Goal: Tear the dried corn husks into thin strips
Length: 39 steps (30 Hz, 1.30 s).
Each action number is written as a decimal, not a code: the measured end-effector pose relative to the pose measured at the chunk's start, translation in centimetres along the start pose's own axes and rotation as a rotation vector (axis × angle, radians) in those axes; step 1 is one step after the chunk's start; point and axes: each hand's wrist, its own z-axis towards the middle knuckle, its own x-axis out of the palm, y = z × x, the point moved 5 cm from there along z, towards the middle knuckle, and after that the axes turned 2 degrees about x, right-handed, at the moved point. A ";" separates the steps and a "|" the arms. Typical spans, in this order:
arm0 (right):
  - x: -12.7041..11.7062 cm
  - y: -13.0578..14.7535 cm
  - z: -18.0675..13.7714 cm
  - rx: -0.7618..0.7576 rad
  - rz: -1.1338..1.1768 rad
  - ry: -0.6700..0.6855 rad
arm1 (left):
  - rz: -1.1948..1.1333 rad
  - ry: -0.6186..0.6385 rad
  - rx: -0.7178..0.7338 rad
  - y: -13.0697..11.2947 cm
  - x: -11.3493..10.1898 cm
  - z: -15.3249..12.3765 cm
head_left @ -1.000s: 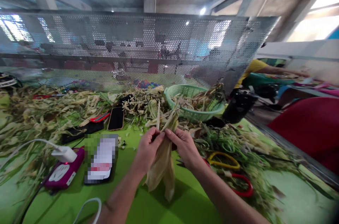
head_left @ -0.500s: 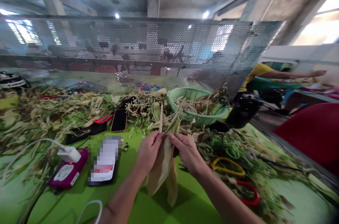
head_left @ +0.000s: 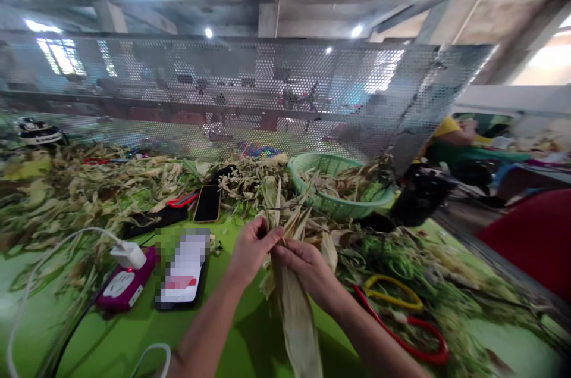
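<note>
Dry corn husk (head_left: 297, 321) hangs between my hands over the green table (head_left: 214, 345), its broad strip reaching down toward the lower edge of the view. My left hand (head_left: 254, 247) pinches the upper part of the husk, thumb pointing right. Close beside it, my right hand (head_left: 306, 262) grips the same husk with thumb and fingers, and the thumbs nearly meet. Narrow husk ends rise above the fingers. Partly under the right forearm lie scissors with red and yellow handles (head_left: 435, 354).
A green plastic basket (head_left: 343, 208) with dried husks stands behind the hands. Heaps of husk (head_left: 111, 187) cover the left. A phone (head_left: 185, 271), a purple power bank (head_left: 127, 286) with a white plug, and a dark phone (head_left: 207, 204) lie left. A perforated metal screen (head_left: 250, 92) rises behind.
The husk has turned, and its broad strip now hangs lower and further right. Both hands have come closer together. The whole view has shifted slightly, and the person at the right has drawn an arm in.
</note>
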 end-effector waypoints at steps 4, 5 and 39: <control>-0.5 0.6 0.0 0.008 0.161 -0.070 | -0.060 0.040 -0.003 -0.3 0.0 0.3; -0.7 0.7 -0.1 0.007 0.177 -0.089 | -0.068 0.049 0.002 -0.4 0.0 0.3; -2.5 0.6 0.3 0.000 0.134 -0.253 | -0.174 0.008 -0.002 -0.1 0.1 0.4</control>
